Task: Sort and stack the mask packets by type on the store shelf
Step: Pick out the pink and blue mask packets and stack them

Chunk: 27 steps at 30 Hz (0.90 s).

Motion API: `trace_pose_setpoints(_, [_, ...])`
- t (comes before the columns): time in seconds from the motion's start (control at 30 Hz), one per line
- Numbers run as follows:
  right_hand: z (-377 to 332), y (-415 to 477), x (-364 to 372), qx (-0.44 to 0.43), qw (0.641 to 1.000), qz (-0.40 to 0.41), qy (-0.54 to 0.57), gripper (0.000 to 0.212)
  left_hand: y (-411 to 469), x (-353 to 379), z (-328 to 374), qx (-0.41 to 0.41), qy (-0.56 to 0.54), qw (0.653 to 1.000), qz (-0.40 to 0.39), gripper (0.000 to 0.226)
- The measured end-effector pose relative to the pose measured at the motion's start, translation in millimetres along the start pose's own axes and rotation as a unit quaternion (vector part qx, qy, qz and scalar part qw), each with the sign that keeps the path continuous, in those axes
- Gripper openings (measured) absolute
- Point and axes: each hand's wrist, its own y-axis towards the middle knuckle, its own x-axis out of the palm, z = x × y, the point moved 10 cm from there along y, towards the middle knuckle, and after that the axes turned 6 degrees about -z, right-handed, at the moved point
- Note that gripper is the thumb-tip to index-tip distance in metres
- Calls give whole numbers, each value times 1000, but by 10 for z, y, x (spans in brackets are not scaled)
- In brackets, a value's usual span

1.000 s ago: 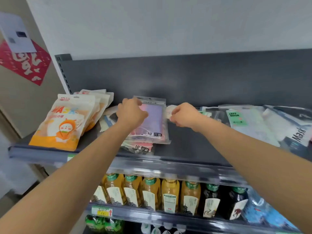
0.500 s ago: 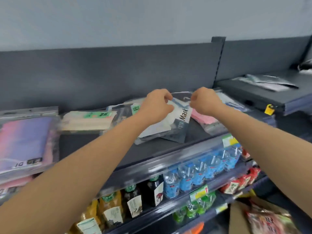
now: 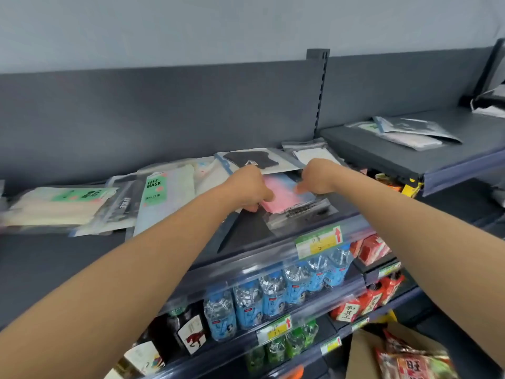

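Nearest, water bottles (image 3: pixel 273 294) stand on the lower tier, under a price label (image 3: pixel 318 242). Above, the pink mask packet (image 3: pixel 284 198) lies flat on the dark shelf (image 3: pixel 82 255), near its front edge. The left hand (image 3: pixel 250 187) pinches the packet's left edge, fingers curled. The right hand (image 3: pixel 318 176) curls its fingers over the right edge. Just behind lies a black mask packet (image 3: pixel 251 160). Further left, green FACE MASK packets (image 3: pixel 161 198) overlap.

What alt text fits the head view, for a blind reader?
The left hand and right hand hold a pink mask packet on a dark store shelf. Green-labelled face mask packets lie to its left; water bottles stand below.
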Motion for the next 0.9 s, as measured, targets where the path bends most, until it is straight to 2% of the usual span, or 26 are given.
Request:
trace_pose_setpoints(0.1, [18,-10,14,-3,999,-25,23,47,31,7,-72,-46,-65,997,2,33])
trace_pose_setpoints(0.2, [14,-25,53,-6,996,-51,70,43,32,31,-84,-68,-123,990,5,37])
trace_pose_setpoints(0.37, [22,-41,25,-13,993,-49,102,35,-26,8,-153,-96,-234,967,39,18])
trace_pose_setpoints(0.43, [37,-66,-31,-14,992,-36,117,30,-31,-16,-184,-98,-263,958,60,23])
trace_pose_setpoints(0.57, [59,-128,-116,-7,991,-19,131,35,-65,-49,-153,-84,-318,941,77,27])
trace_pose_setpoints(0.7, [141,-177,-179,21,987,8,162,33,-119,-23,-155,-72,-335,937,65,32])
trace_pose_setpoints(0.9, [148,-392,-165,71,983,31,166,31,-211,110,-224,-70,-361,930,-8,12])
